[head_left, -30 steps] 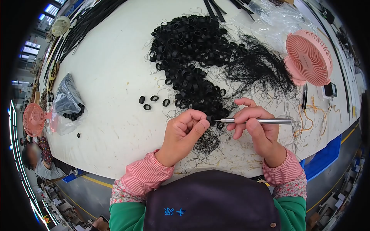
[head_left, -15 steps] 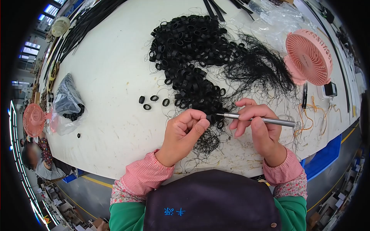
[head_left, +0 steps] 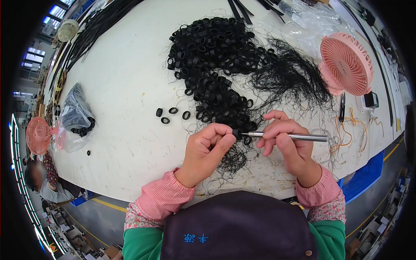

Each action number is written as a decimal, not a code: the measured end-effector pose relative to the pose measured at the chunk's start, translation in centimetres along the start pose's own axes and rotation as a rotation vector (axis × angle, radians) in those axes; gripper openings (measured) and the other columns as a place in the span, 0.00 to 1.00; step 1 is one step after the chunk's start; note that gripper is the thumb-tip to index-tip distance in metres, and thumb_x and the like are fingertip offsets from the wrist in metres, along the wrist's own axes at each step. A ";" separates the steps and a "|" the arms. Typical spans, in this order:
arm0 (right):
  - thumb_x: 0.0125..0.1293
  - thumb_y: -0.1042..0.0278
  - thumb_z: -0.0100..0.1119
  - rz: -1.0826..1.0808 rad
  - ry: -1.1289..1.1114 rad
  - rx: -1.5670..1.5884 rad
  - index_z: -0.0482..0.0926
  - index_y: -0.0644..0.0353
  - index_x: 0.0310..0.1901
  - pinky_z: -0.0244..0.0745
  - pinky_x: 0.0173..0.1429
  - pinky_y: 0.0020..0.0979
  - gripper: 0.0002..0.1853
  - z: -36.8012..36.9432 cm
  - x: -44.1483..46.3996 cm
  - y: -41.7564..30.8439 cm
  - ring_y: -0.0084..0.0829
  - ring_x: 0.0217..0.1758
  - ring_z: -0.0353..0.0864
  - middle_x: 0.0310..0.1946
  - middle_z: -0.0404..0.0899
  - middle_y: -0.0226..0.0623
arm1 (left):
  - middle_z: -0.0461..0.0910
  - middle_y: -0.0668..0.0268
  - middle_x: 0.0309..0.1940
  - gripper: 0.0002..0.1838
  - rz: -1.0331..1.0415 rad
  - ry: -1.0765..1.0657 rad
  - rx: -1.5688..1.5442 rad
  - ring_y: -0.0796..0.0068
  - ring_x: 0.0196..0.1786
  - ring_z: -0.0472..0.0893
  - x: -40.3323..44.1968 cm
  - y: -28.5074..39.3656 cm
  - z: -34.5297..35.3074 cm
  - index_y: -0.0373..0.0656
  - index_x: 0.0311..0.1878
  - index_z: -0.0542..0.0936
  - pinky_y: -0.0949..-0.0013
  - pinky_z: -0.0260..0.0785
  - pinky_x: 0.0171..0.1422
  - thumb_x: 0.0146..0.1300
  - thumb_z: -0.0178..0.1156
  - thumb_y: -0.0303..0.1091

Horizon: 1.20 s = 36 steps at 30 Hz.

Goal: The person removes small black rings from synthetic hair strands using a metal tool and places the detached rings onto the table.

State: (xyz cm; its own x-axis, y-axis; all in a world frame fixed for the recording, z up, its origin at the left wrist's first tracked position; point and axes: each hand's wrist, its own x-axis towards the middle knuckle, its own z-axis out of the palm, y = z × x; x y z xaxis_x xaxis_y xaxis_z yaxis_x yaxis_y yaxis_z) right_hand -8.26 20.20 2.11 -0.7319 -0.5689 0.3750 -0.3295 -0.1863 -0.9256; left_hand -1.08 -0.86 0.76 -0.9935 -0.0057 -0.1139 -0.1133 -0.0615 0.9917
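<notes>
Between the thumb and fingertips of my left hand [head_left: 207, 147] a small black ring [head_left: 236, 134] is pinched. My right hand [head_left: 291, 143] grips a slim metal-handled tool [head_left: 310, 137] that lies almost level. Its thin tip points left and meets the ring; whether it passes inside, I cannot tell. Just beyond my hands spreads a large heap of black rings [head_left: 208, 47] with loose threads. A tangle of black thread [head_left: 234, 160] lies beneath my fingers. Several single rings [head_left: 186, 115] sit left of the heap.
A pink fan [head_left: 346, 65] stands at the right, near orange string [head_left: 345, 130] and dark-handled snips [head_left: 342, 108]. More black thread [head_left: 294, 78] trails beside the heap. At the left are a plastic bag of rings [head_left: 77, 112], another pink fan [head_left: 38, 135] and a seated person [head_left: 52, 186].
My right hand has shifted slightly left, and the tool has moved left and become more level, its tip closer against the ring. My left hand has stayed in place.
</notes>
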 end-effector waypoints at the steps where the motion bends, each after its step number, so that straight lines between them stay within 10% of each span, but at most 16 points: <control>1: 0.73 0.67 0.48 0.000 0.000 0.000 0.77 0.62 0.43 0.59 0.66 0.42 0.10 0.0 0.0 0.0 0.21 0.31 0.82 0.22 0.80 0.29 | 0.67 0.83 0.18 0.04 0.000 0.000 0.000 0.95 0.23 0.58 0.0 0.0 -0.1 0.37 0.41 0.77 0.83 0.49 0.26 0.70 0.57 0.28; 10: 0.72 0.68 0.50 -0.050 0.020 0.040 0.76 0.63 0.46 0.65 0.63 0.38 0.09 0.1 -0.1 0.3 0.22 0.32 0.81 0.26 0.81 0.31 | 0.67 0.82 0.18 0.04 -0.012 0.000 -0.007 0.95 0.23 0.58 0.0 0.0 0.0 0.37 0.41 0.77 0.83 0.49 0.26 0.69 0.58 0.28; 16: 0.60 0.79 0.65 -0.017 -0.031 -0.177 0.76 0.61 0.50 0.76 0.41 0.25 0.16 1.5 0.2 0.7 0.26 0.37 0.82 0.38 0.81 0.37 | 0.70 0.78 0.19 0.03 0.085 -0.058 0.082 0.91 0.22 0.63 -0.4 -0.2 0.4 0.38 0.42 0.78 0.81 0.54 0.27 0.66 0.61 0.24; 22: 0.56 0.81 0.67 -0.011 0.026 -0.203 0.77 0.59 0.47 0.76 0.41 0.27 0.17 1.3 0.2 0.6 0.28 0.36 0.81 0.35 0.80 0.37 | 0.76 0.64 0.51 0.13 0.536 0.105 0.704 0.64 0.51 0.71 0.5 0.9 0.4 0.47 0.44 0.82 0.66 0.63 0.55 0.55 0.66 0.24; 32: 0.57 0.82 0.66 -0.042 0.006 -0.266 0.78 0.59 0.45 0.77 0.40 0.27 0.14 1.5 0.2 0.3 0.31 0.36 0.83 0.35 0.81 0.38 | 0.81 0.62 0.42 0.10 0.403 -0.100 0.350 0.68 0.44 0.76 0.6 0.3 -0.7 0.43 0.38 0.78 0.69 0.66 0.51 0.54 0.69 0.25; 36: 0.61 0.81 0.64 0.021 0.080 -0.202 0.78 0.60 0.45 0.77 0.40 0.26 0.11 1.4 -0.1 0.8 0.30 0.36 0.84 0.36 0.82 0.39 | 0.81 0.65 0.38 0.11 0.574 0.208 0.788 0.70 0.41 0.76 1.4 1.2 -3.3 0.43 0.38 0.78 0.68 0.67 0.49 0.52 0.68 0.22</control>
State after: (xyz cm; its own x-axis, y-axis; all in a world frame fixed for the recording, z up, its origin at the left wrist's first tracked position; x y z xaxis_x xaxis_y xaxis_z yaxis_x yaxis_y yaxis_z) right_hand -7.63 18.94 1.30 -0.7824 -0.5041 0.3656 -0.4200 -0.0064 -0.9075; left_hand -2.53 -4.21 1.62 -0.8869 -0.0068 0.4619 0.3325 0.6849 0.6484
